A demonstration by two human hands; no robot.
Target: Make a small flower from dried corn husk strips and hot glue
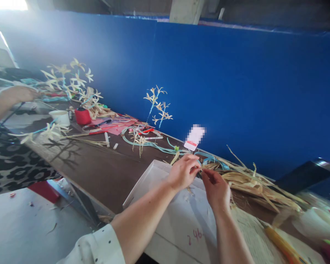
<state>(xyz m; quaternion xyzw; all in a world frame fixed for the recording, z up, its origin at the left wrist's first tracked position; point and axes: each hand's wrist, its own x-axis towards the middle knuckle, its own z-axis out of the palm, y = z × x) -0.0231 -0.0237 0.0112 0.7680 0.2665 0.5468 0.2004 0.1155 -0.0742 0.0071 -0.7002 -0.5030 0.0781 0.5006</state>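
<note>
L hand (184, 171) & R hand (216, 186) nearly meet above far end of a shallow white cardboard tray (181, 216) w/ red handwriting; fingertips of both pinch a thin pale strip (200, 169) btwn them, too small to ID. Loose dry tan husks (247, 183) lie just beside R hand.

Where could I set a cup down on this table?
The best bare patch looks to be the brown tabletop between the white tray and the small white tubes, out to the near edge. It's crowded around the pink sheet toward the blue wall, and right of the right hand, where dried husks lie heaped.
</note>
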